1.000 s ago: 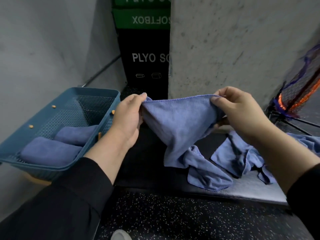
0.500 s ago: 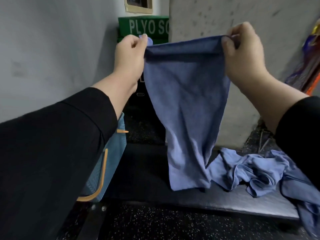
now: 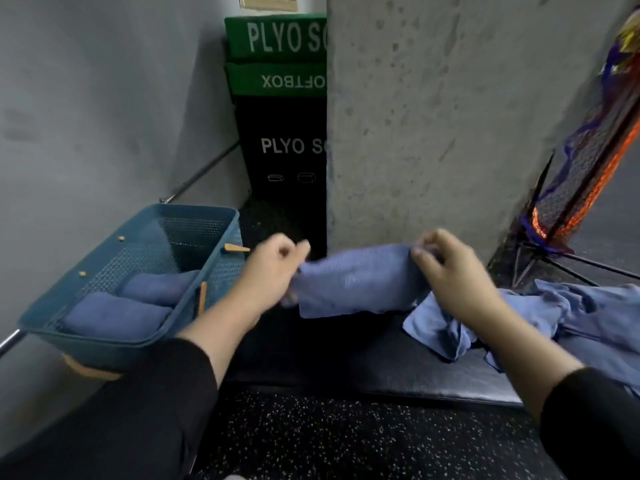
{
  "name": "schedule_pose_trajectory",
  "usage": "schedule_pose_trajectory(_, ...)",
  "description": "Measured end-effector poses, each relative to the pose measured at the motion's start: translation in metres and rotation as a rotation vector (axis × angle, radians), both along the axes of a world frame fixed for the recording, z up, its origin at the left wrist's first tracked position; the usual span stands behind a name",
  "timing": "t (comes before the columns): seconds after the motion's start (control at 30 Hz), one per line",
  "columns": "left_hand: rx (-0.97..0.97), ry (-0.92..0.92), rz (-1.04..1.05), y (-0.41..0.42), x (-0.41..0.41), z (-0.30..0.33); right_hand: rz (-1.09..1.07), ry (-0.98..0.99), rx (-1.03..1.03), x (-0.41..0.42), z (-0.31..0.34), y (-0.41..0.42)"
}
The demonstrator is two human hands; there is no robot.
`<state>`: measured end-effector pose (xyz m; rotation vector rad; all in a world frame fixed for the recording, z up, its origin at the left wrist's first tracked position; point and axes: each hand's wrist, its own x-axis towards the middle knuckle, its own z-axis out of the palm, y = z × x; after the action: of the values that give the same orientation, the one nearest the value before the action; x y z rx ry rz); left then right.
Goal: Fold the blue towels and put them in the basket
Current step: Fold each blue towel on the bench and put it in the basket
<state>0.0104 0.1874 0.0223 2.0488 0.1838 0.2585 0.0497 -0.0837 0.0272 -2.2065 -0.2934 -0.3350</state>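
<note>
Soft, limp blue cloth towel [image 3: 356, 278] sags between your pinching left hand [image 3: 273, 268] and right hand [image 3: 446, 268]; keep gripping its top corners.

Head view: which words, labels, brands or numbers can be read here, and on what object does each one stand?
"PLYO SO", cut off by the concrete pillar: top green box.
"OFTBOX", printed upside down, its start hidden by the pillar: second green box.
"PLYO S", cut off by the pillar: black box.
Two small box pictograms below it, no text.
No numbers are visible.
</note>
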Motion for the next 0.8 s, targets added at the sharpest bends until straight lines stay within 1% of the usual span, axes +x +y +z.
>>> schedule_pose_trajectory(0.03, -0.007, 0.099, -0.088, 0.001, -0.008, -0.019, -0.010, 0.088, -0.042, -0.005, -0.018, -0.002)
schedule_pose_trajectory(0.07, 0.036, 0.198, -0.194, 0.004, -0.014, -0.036, -0.021, 0.166, -0.067, -0.009, -0.033, -0.004)
schedule_pose_trajectory(0.13, 0.279, 0.359, -0.389, 0.011, -0.018, -0.059, -0.035, 0.273, -0.052, -0.011, -0.056, -0.006)
schedule_pose_trajectory(0.17, 0.408, 0.392, -0.438, 0.013, -0.016, -0.066, -0.041, 0.307, -0.069, -0.011, -0.063, -0.006)
schedule_pose_trajectory(0.23, 0.603, 0.374, -0.455, 0.011, -0.008, -0.072, -0.047, 0.371, -0.071, -0.004, -0.072, -0.005)
schedule_pose_trajectory(0.27, 0.676, 0.359, -0.408, 0.011, 0.001, -0.077, -0.043, 0.422, -0.037, 0.001, -0.074, -0.003)
schedule_pose_trajectory(0.33, 0.761, 0.452, -0.308, 0.007, 0.018, -0.078, -0.023, 0.501, 0.015, 0.012, -0.076, 0.001)
schedule_pose_trajectory(0.37, 0.772, 0.527, -0.302, 0.005, 0.027, -0.081, 0.004, 0.519, -0.036, 0.021, -0.077, 0.000)
schedule_pose_trajectory(0.4, 0.724, 0.616, -0.311, 0.003, 0.035, -0.087, 0.036, 0.576, -0.041, 0.027, -0.078, 0.005)
schedule_pose_trajectory(0.43, 0.626, 0.716, -0.316, 0.000, 0.041, -0.094, 0.058, 0.666, -0.077, 0.031, -0.083, 0.007)
schedule_pose_trajectory(0.47, 0.524, 0.792, -0.301, -0.004, 0.046, -0.101, 0.075, 0.673, -0.150, 0.036, -0.093, 0.008)
schedule_pose_trajectory(0.5, 0.443, 0.829, -0.262, -0.006, 0.050, -0.108, 0.057, 0.739, -0.159, 0.041, -0.103, 0.012)
schedule_pose_trajectory(0.53, 0.392, 0.810, -0.209, -0.007, 0.055, -0.116, 0.049, 0.740, -0.159, 0.046, -0.110, 0.018)
schedule_pose_trajectory(0.57, 0.364, 0.738, -0.160, -0.008, 0.061, -0.120, 0.022, 0.692, -0.153, 0.053, -0.118, 0.021)
schedule_pose_trajectory(0.6, 0.370, 0.642, -0.132, -0.008, 0.070, -0.123, -0.014, 0.623, -0.155, 0.061, -0.122, 0.025)
schedule_pose_trajectory(0.67, 0.449, 0.481, -0.118, -0.009, 0.088, -0.122, -0.060, 0.572, -0.160, 0.079, -0.126, 0.032)
schedule_pose_trajectory(0.73, 0.497, 0.389, -0.113, -0.011, 0.102, -0.116, -0.049, 0.553, -0.173, 0.095, -0.119, 0.039)
schedule_pose_trajectory(0.8, 0.492, 0.316, -0.040, -0.009, 0.111, -0.106, -0.071, 0.514, -0.188, 0.109, -0.111, 0.040)
